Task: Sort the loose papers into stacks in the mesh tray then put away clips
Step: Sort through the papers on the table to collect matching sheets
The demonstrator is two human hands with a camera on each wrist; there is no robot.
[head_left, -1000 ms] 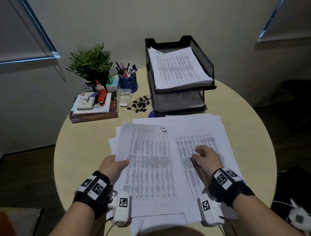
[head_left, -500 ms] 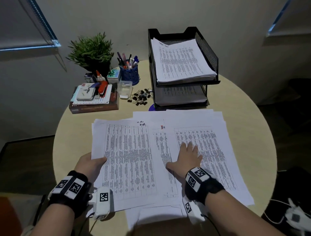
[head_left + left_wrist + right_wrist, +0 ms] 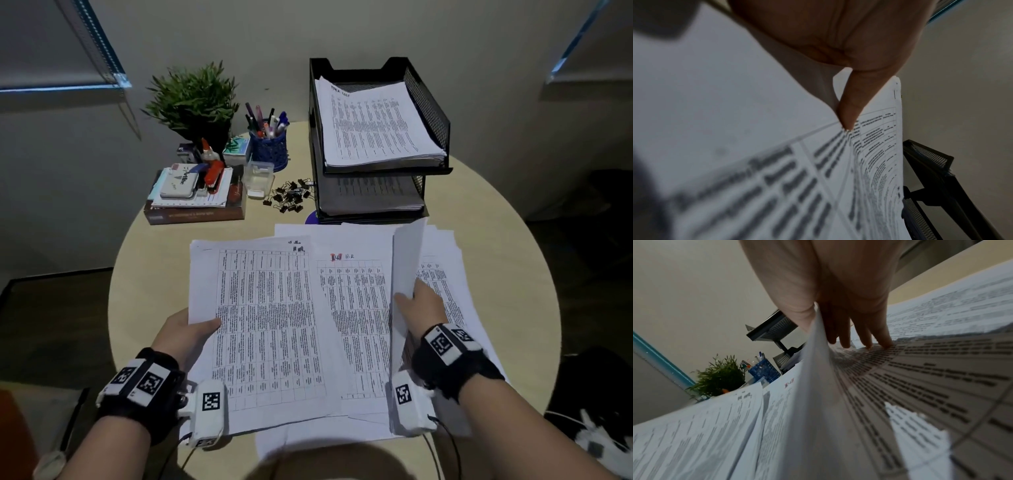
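Observation:
Loose printed sheets point(image 3: 356, 308) lie spread across the round table. My left hand point(image 3: 205, 323) grips a stack of papers point(image 3: 267, 308) at its left edge, with the thumb point(image 3: 851, 110) on top of it. My right hand point(image 3: 411, 294) holds one sheet point(image 3: 407, 260) lifted on edge between thumb and fingers. Its fingertips point(image 3: 865, 335) touch the printed page below. The black two-tier mesh tray point(image 3: 428, 102) stands at the back with paper stacks in both tiers. Several black binder clips point(image 3: 289, 198) lie loose to its left, beside a clear plastic box point(image 3: 260, 180).
At the back left stand a potted plant point(image 3: 193, 99), a blue pen holder point(image 3: 269, 147) and a book point(image 3: 195, 214) piled with stationery. Bare tabletop point(image 3: 496, 240) shows to the right of the papers, and the table edge curves near both forearms.
My right hand lay flat on the papers and now holds one sheet lifted on edge. My left hand pulled its stack leftward and still holds it.

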